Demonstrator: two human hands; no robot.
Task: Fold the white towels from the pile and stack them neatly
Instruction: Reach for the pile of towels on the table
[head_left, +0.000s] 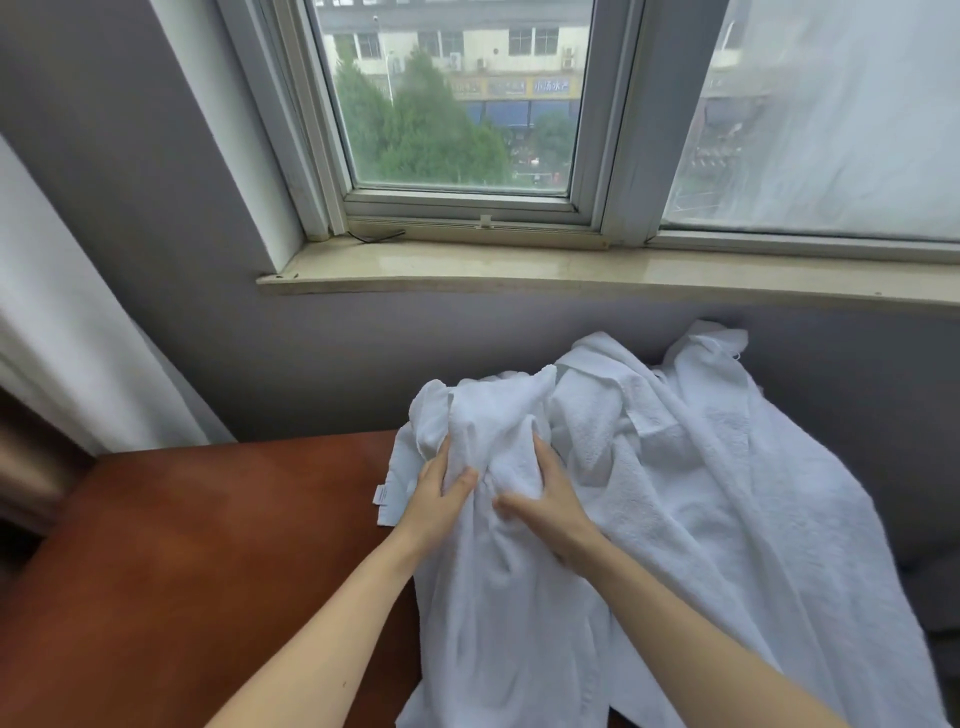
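White terry towel (493, 426), bunched, perhaps doubled

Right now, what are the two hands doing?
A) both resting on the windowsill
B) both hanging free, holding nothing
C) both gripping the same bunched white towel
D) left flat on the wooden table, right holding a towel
C: the left hand and the right hand sit side by side, each gripping a fold of the same bunched white towel at the front of the pile.

Left hand (439, 493) and right hand (550, 499) clutch side by side, arms extended.
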